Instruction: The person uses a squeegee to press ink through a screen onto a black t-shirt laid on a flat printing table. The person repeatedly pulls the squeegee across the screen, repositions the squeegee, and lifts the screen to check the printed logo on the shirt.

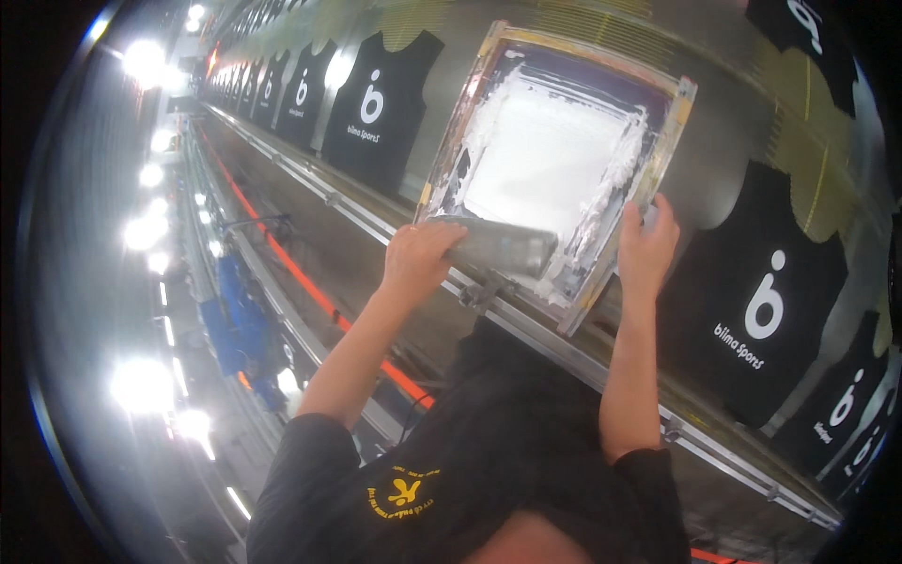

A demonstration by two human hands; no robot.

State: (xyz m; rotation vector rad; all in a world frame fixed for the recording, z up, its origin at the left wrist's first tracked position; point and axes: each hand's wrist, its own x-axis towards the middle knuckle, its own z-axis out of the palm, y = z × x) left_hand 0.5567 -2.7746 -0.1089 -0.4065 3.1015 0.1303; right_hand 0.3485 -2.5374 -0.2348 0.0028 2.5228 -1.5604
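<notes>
A screen printing frame (pixel 665 137) lies tilted across the printing bench, its mesh (pixel 540 155) coated in white ink, with streaks along the inner edges. My left hand (pixel 418 252) is closed on a metal squeegee (pixel 507 246), which lies across the near end of the screen. My right hand (pixel 648 246) grips the right edge of the frame near its lower corner, fingers curled. What lies under the screen is hidden.
Black sleeveless garments with white prints (pixel 789 249) line the bench to both sides. A metal rail (pixel 564 348) runs along the near edge. An orange strip (pixel 291 268), blue items (pixel 235 310) and bright ceiling lights appear at left.
</notes>
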